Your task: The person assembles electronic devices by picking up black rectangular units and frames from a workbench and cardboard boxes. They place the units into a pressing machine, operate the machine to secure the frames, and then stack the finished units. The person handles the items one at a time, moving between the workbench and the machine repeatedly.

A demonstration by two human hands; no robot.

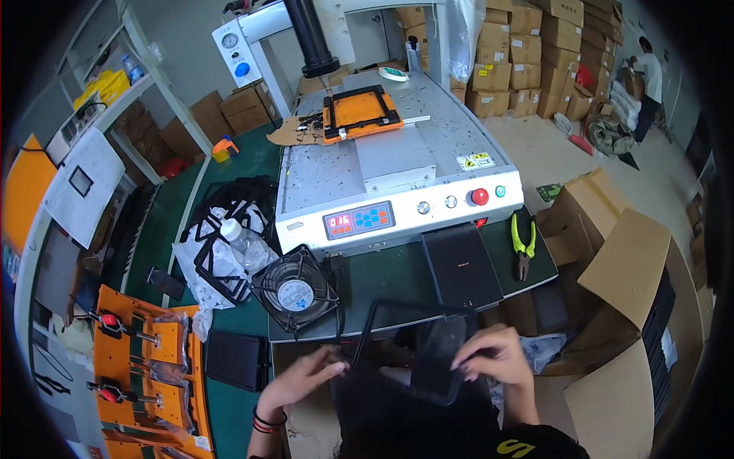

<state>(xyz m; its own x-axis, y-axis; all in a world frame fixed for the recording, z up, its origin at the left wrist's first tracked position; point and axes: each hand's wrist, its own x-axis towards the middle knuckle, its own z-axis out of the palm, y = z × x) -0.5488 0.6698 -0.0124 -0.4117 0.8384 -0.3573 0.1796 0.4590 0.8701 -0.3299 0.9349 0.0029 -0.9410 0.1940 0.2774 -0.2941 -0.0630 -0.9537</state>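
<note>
A thin black rectangular frame [365, 336] is held tilted over my lap, just off the table's front edge. At its left side are the pinched thumb and fingers of my left hand [306, 374]. My right hand [495, 356] pinches its right side. A dark glossy panel [440, 356] shows within the outline; whether it is part of the frame I cannot tell. Beyond my hands, a flat dark box [462, 264] lies against the front of a benchtop machine [397, 206]. On the machine, an orange fixture [359, 112] carries another black frame under a black vertical spindle [312, 38].
A round fan [295, 291] stands left of my hands, beside black frames on white wrap [222, 260]. Orange clamp fixtures [153, 359] and a black tray [235, 359] lie farther left. Green-handled pliers [523, 245] rest at right, near open cartons [627, 268]. A person [650, 73] is far off.
</note>
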